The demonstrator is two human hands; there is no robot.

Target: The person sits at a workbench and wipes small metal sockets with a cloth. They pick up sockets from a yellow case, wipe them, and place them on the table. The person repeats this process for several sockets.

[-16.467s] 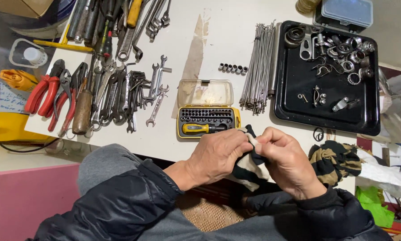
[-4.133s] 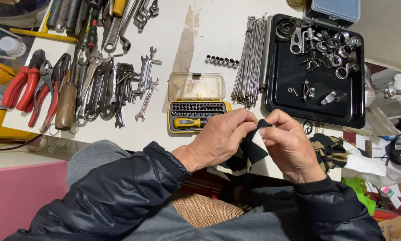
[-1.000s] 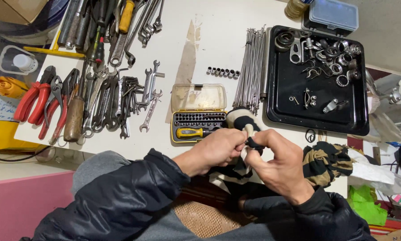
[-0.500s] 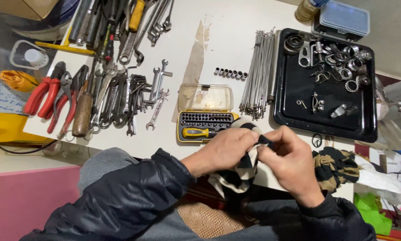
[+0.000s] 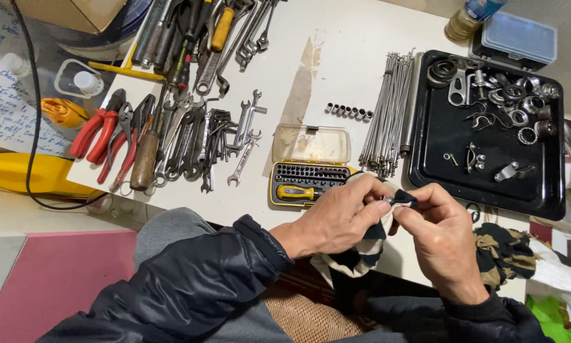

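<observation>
Left hand and right hand pinch a black-and-cream striped cloth together at the near edge of the white workbench | cloth hangs below the hands, just in front of an open yellow bit set | spokes and black parts tray lie beyond

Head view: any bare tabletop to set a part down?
Bare white table above the open bit case, between the wrench pile and spoke bundle. A smaller patch lies below the wrenches. The left side and black tray are crowded.
</observation>
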